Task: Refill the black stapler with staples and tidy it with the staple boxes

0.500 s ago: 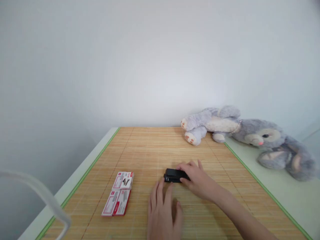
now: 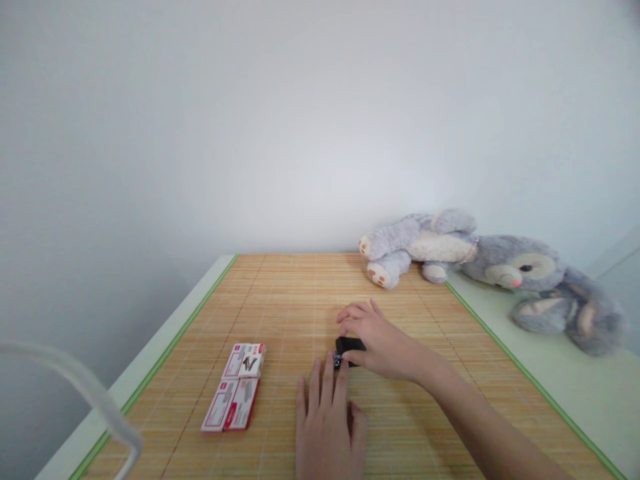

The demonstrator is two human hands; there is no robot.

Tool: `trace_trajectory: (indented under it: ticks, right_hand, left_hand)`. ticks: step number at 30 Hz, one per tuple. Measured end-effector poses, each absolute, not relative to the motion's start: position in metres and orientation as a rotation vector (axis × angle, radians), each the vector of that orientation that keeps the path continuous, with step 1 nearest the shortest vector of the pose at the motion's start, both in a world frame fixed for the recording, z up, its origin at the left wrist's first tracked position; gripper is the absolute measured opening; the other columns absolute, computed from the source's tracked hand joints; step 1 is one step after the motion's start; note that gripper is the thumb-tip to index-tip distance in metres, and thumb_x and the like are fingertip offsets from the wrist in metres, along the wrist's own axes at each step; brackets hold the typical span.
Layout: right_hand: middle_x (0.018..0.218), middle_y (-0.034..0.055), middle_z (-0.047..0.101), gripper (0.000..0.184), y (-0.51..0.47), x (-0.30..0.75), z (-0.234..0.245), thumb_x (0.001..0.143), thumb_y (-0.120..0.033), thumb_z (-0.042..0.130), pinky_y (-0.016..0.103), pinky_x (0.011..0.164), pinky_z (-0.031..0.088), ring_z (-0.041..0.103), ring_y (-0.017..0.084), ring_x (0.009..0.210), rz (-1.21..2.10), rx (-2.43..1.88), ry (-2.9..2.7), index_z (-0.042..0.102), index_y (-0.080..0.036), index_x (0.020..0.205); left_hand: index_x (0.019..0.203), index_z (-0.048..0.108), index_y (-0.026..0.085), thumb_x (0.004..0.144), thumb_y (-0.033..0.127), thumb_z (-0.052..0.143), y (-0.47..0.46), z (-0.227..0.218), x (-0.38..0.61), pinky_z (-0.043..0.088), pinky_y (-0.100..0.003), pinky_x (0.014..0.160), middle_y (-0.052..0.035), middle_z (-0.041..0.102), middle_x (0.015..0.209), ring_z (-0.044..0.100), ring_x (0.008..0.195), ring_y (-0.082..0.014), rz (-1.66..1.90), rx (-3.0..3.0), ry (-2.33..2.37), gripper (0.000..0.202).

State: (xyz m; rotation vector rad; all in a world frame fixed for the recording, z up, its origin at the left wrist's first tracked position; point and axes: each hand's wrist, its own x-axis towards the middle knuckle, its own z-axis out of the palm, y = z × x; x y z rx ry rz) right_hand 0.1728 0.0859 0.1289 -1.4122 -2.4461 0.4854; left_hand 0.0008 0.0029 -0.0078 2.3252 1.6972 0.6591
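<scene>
Seemingly illegible print on the red-and-white boxes [image 2: 233, 387]

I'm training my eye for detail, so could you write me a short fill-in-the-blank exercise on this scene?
1. The stapler by the right hand is ____ in colour.
2. In the picture, the boxes lie to the ____ of the left hand.
3. The mat has a ____ border.
4. The plush toy has a ____ nose.

Missing words: black; left; green; pink.
</scene>
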Motion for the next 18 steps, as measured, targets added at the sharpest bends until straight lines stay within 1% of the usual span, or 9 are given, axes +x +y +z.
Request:
trace_trajectory:
  ticks: [2,4,6,8,12,16,18]
  right_hand:
    - [0.14,0.0064,0.061,0.024,0.087,0.189,0.141,0.086,-0.02,0.077,0.052,0.124,0.027,0.046,0.027,0.14,0.49,-1.333,-2.462,0.07,-0.025,0.108]
    - [0.145,0.0083,0.057,0.025,0.083,0.211,0.152,0.089,-0.021,0.074,0.049,0.121,0.035,0.044,0.028,0.144,0.495,-1.268,-2.424,0.068,-0.025,0.113]
    - [0.149,0.0077,0.054,0.023,0.077,0.235,0.158,0.094,-0.028,0.071,0.051,0.123,0.035,0.042,0.029,0.147,0.499,-1.271,-2.379,0.067,-0.027,0.117]
    - [0.152,0.0063,0.052,0.025,0.071,0.258,0.158,0.096,-0.038,0.07,0.053,0.124,0.034,0.043,0.029,0.148,0.529,-1.324,-2.33,0.066,-0.029,0.119]
    - [0.155,0.0053,0.054,0.034,0.059,0.3,0.143,0.094,-0.053,0.071,0.055,0.124,0.036,0.05,0.033,0.144,0.636,-1.46,-2.18,0.069,-0.032,0.121]
    - [0.156,0.0047,0.054,0.037,0.047,0.326,0.118,0.093,-0.056,0.073,0.057,0.126,0.031,0.047,0.033,0.147,0.772,-1.539,-1.999,0.071,-0.033,0.122]
    - [0.156,0.0048,0.054,0.037,0.04,0.332,0.104,0.093,-0.055,0.074,0.057,0.128,0.028,0.046,0.033,0.148,0.845,-1.541,-1.933,0.071,-0.033,0.122]
  left_hand:
    - [0.163,0.037,0.036,0.095,0.029,0.053,0.003,-0.006,0.002,0.026,-0.064,0.129,0.0025,0.035,0.171,0.031,0.159,-0.0322,0.655,2.299,1.698,0.07]
    - [0.163,0.038,0.037,0.094,0.027,0.054,0.003,-0.004,0.003,0.024,-0.064,0.13,0.0029,0.035,0.171,0.03,0.159,-0.0321,0.662,2.282,1.701,0.072]
    - [0.162,0.04,0.037,0.092,0.026,0.055,0.003,-0.002,0.005,0.022,-0.064,0.13,0.0025,0.037,0.17,0.03,0.159,-0.0322,0.682,2.265,1.729,0.072]
    - [0.161,0.041,0.036,0.091,0.024,0.055,0.002,0.0,0.006,0.019,-0.065,0.131,0.0014,0.038,0.17,0.03,0.159,-0.0325,0.696,2.248,1.764,0.073]
    - [0.161,0.042,0.035,0.089,0.017,0.051,0.002,0.005,0.009,0.019,-0.07,0.128,-0.0009,0.039,0.169,0.032,0.158,-0.0343,0.631,2.27,1.744,0.074]
    - [0.159,0.046,0.033,0.09,0.016,0.048,0.003,0.009,0.009,0.012,-0.077,0.125,-0.0021,0.035,0.171,0.033,0.157,-0.0371,0.618,2.268,1.806,0.072]
    - [0.159,0.046,0.035,0.091,0.017,0.049,0.004,0.009,0.005,0.013,-0.079,0.123,-0.0022,0.034,0.171,0.035,0.156,-0.0383,0.61,2.272,1.771,0.07]
